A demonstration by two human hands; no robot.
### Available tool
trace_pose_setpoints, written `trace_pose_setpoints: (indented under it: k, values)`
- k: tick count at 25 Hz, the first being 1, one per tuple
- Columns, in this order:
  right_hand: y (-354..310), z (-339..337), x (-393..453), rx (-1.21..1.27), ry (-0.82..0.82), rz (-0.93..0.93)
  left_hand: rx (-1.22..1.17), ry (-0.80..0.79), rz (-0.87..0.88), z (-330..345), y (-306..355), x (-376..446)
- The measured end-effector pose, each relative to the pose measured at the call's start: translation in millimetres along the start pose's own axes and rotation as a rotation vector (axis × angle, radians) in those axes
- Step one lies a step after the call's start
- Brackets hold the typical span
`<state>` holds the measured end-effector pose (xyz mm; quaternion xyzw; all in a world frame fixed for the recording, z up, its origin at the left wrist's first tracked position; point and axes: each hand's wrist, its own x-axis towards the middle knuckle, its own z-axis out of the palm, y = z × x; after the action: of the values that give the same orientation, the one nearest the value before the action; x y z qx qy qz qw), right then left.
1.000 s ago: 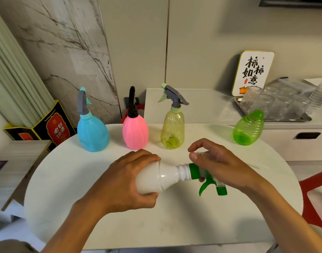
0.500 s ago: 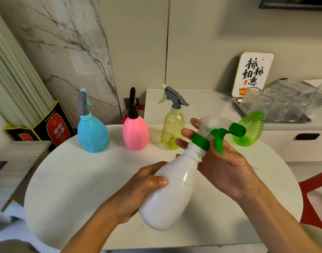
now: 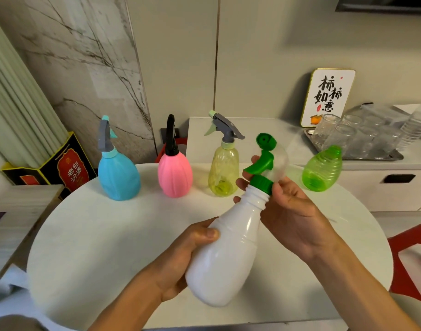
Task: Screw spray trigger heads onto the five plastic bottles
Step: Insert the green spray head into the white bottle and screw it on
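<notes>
Looks like a home dining corner: marble-veined wall panel (image 3: 85, 68), tray of upturned drinking glasses (image 3: 352, 139) on a sideboard (image 3: 264, 139), framed calligraphy plaque (image 3: 327, 96), round white desk (image 3: 109, 247).

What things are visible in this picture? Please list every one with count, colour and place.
white bottle: 1, white, held tilted above the table
green trigger head: 1, green, on the white bottle's neck
blue bottle: 1, grey trigger, table rear left
pink bottle: 1, black trigger, table rear
yellow bottle: 1, grey trigger, table rear centre
green bottle: 1, no trigger, table rear right
table: 1, white, round
sign: 1, white, on the counter
glasses: several, clear, on a tray
left hand: grips the white bottle
right hand: fingers around the green collar
</notes>
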<state>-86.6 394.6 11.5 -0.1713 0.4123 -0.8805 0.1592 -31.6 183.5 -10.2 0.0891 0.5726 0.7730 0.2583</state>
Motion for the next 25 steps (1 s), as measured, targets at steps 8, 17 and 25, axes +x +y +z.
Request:
trace_pose_setpoints:
  k: [8,17,25]
  values:
    - [1.6,10.2,1.0,-0.184,0.104,0.029,0.203,0.027,0.062,4.7,-8.0,4.3]
    - [3.7,11.3,-4.4,0.005,-0.153,0.144,-0.207,-0.379,-0.134,9.0,-10.6,0.9]
    - [-4.6,25.7,-6.4,-0.196,-0.089,0.015,-0.025,-0.252,-0.010,7.5,-12.7,2.2]
